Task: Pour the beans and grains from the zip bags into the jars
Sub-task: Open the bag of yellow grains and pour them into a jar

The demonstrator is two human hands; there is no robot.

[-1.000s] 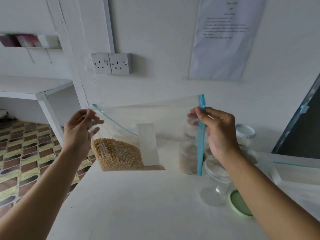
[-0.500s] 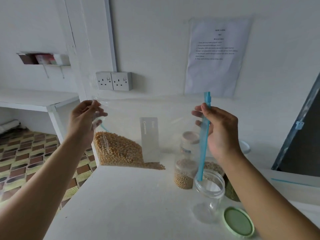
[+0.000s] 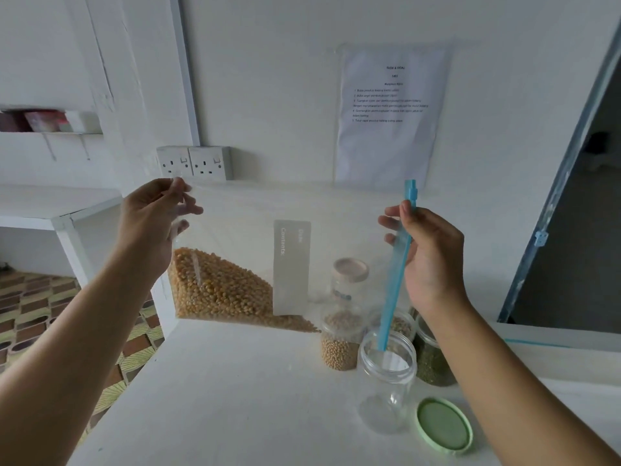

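- Bag (image 3: 242,243) hangs in the air between your hands, turned on its side over the far left corner of the bench (image 3: 235,398).
- Your left hand (image 3: 151,227) pinches the bag's upper left corner between thumb and fingertips. The kernels (image 3: 218,290) lie heaped in its lower left corner, straight below that grip.
- Your right hand (image 3: 426,253) has its fingers curled round the blue zip strip (image 3: 396,277), which runs nearly upright down the bag's right edge. The kernels sit well apart from this grip.
- The strip's lower end dips into the mouth of the open jar (image 3: 386,388), which stands toward the bench's near right.
- A green lid (image 3: 443,425) lies flat just beside that jar, and filled jars (image 3: 339,341) stand behind it.
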